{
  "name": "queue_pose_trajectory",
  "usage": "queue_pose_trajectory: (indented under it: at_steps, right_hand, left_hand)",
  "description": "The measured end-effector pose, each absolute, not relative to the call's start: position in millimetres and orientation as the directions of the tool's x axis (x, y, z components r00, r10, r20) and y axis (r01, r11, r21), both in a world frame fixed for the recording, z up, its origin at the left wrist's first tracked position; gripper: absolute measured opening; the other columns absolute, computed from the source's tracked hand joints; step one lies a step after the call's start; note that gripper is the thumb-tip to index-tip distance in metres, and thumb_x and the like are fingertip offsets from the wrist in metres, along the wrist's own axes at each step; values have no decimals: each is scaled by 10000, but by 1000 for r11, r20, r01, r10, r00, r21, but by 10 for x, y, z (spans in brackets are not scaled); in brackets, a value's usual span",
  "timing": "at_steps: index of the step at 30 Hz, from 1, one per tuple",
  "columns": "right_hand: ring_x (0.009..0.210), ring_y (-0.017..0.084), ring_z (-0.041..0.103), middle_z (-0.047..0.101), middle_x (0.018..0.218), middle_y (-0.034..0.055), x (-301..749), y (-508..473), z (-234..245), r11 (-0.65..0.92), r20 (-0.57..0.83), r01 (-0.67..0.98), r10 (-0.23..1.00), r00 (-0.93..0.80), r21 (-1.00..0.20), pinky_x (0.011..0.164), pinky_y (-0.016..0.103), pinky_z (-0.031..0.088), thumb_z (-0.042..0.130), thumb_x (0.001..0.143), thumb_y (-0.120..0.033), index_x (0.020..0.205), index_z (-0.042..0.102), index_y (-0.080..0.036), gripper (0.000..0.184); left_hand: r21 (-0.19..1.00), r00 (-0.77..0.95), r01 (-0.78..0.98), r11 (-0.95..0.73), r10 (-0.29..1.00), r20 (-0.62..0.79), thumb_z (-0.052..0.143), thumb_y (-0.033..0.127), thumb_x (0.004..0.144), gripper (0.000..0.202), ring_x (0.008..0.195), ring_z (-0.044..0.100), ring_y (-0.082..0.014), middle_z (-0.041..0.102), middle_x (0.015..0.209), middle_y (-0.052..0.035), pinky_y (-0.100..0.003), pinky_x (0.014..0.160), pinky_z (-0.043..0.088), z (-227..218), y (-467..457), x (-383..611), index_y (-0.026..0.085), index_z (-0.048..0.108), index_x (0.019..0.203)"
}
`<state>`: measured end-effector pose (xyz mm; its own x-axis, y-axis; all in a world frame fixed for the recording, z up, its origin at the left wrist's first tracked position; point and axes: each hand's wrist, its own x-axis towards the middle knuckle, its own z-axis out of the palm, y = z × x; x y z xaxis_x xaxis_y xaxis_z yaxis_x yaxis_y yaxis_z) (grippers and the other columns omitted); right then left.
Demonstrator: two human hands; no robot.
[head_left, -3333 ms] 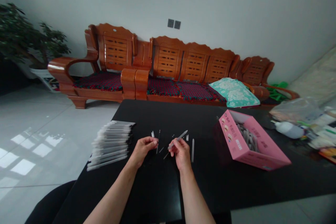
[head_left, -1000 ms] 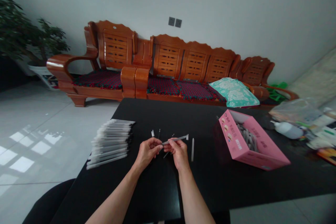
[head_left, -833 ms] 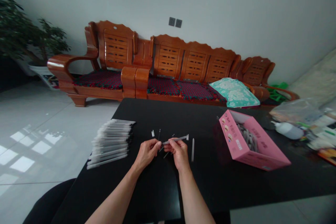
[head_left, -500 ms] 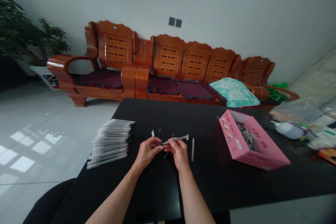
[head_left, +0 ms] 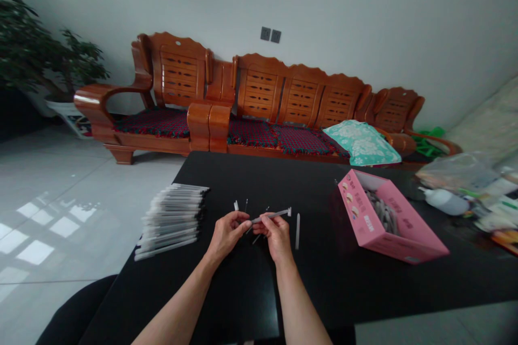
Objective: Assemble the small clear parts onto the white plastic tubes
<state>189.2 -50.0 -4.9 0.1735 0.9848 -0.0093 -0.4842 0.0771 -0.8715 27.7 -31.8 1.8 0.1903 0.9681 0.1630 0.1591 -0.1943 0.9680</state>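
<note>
Right hand [head_left: 277,234]: grip pinching a grey pen barrel [head_left: 279,213], left of the pink box [head_left: 362,215].
Left hand [head_left: 224,233]: farther left of the box, its grip apparently pinching the barrel's left end; from here I can't tell whether something slimmer sits between those fingers. Pulled askew, the barrel could slip loose.
Thin rods [head_left: 257,239]: left of the box, partly hidden by the hands, on the dark counter [head_left: 324,275]; a lowered hand might roll them.
Loose tube [head_left: 298,232]: between right hand and box, easily knocked by a knuckle.
White pens [head_left: 172,221]: rowed at far left of the box; a sweeping left forearm could scatter them.
Small white cap [head_left: 289,212]: by the barrel's right end, on the box side; a nudge might lose it.
Grey pieces [head_left: 386,218]: heaped inside the box, probably safe unless it's bumped.
Wooden sofa [head_left: 259,89]: behind the box, out of harm's way.
</note>
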Motion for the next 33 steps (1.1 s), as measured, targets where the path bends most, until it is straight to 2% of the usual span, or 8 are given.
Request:
queue_pose_trajectory:
  at_steps: [4, 8, 11, 17, 20, 24, 29, 33]
  right_hand:
    - [602, 196, 730, 751, 724, 70, 1898, -500, -63, 80, -3, -478, 985, 171, -874, 521, 255, 607, 794, 752, -291, 877, 671, -115, 248]
    - [605, 195, 730, 754, 733, 73, 1899, -501, -62, 79, -1, -477, 986, 165, -875, 523, 253, 608, 788, 758, -281, 882, 672, -113, 239]
    - [606, 196, 731, 756, 741, 74, 1898, -500, -58, 78, -5, -485, 986, 167, -871, 521, 251, 605, 792, 752, -281, 876, 669, -118, 238]
    - [612, 191, 730, 752, 736, 75, 1897, -505, -45, 79, -1, -478, 986, 164, -875, 532, 250, 606, 800, 747, -297, 875, 673, -115, 256]
    - [610, 191, 729, 751, 738, 78, 1898, -507, -46, 83, 2, -479, 986, 166, -874, 533, 252, 606, 802, 747, -298, 876, 676, -114, 257]
    - [602, 191, 727, 751, 736, 76, 1902, -502, -54, 85, 1, -480, 985, 173, -873, 532, 252, 606, 801, 748, -300, 875, 677, -113, 258]
    - [606, 188, 728, 751, 729, 79, 1901, -497, -53, 84, 6, -480, 987, 163, -873, 535, 243, 605, 799, 752, -294, 873, 676, -109, 254]
    - [597, 188, 726, 752, 729, 79, 1898, -494, -50, 78, -6, -485, 986, 170, -871, 523, 240, 603, 814, 731, -303, 870, 675, -108, 276]
  left_hand:
    - [965, 227, 189, -180, 964, 136, 573, 475, 855, 399, 440, 423, -95, 473, 460, 27, -198, 446, 277, 38, -334, 287, 145, 648, 642]
    - [986, 196, 102, -132, 974, 110, 718, 411, 735, 280, 477, 483, -104, 588, 580, 8, -196, 462, 335, 18, -315, 309, 140, 692, 801]
    - [981, 165, 91, -173, 974, 157, 747, 399, 712, 383, 525, 505, -101, 667, 757, -18, -200, 494, 373, 17, -308, 297, 154, 697, 1002]
    - [969, 230, 183, -165, 966, 121, 584, 451, 851, 367, 443, 430, -96, 483, 477, 31, -198, 446, 287, 1, -311, 297, 142, 665, 671]
    - [982, 206, 131, -138, 972, 110, 675, 401, 783, 265, 470, 464, -98, 560, 558, 18, -193, 457, 329, -6, -304, 315, 136, 682, 777]
    - [976, 178, 114, -183, 971, 161, 690, 385, 779, 332, 517, 496, -103, 628, 675, -2, -194, 486, 364, 29, -321, 304, 135, 691, 997]
    - [967, 260, 181, -179, 957, 129, 567, 438, 863, 361, 448, 434, -95, 496, 497, 26, -195, 443, 298, 15, -329, 303, 125, 686, 728]
    - [979, 203, 133, -156, 971, 127, 704, 367, 752, 298, 496, 469, -95, 611, 647, 4, -191, 468, 344, -20, -304, 307, 125, 697, 925]
